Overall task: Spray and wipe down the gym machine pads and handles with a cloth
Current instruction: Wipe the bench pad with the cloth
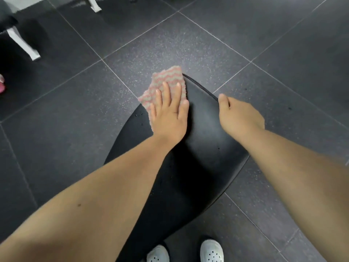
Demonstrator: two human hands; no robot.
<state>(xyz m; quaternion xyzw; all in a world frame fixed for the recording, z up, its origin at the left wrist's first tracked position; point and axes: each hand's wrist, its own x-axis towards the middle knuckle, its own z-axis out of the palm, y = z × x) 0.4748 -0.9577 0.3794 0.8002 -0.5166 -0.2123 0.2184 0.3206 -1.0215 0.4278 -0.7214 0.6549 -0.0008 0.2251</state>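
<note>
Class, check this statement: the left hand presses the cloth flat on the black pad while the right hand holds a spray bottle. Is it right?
No. The right hand holds no spray bottle; it grips the edge of the black pad. The head view shows this. The rest stands: the left hand presses the cloth flat on the pad.

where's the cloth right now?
Head view, centre: the cloth lies on the far left edge of the black pad, pressed flat under the left hand, with the right hand gripping the pad's right edge.
</note>
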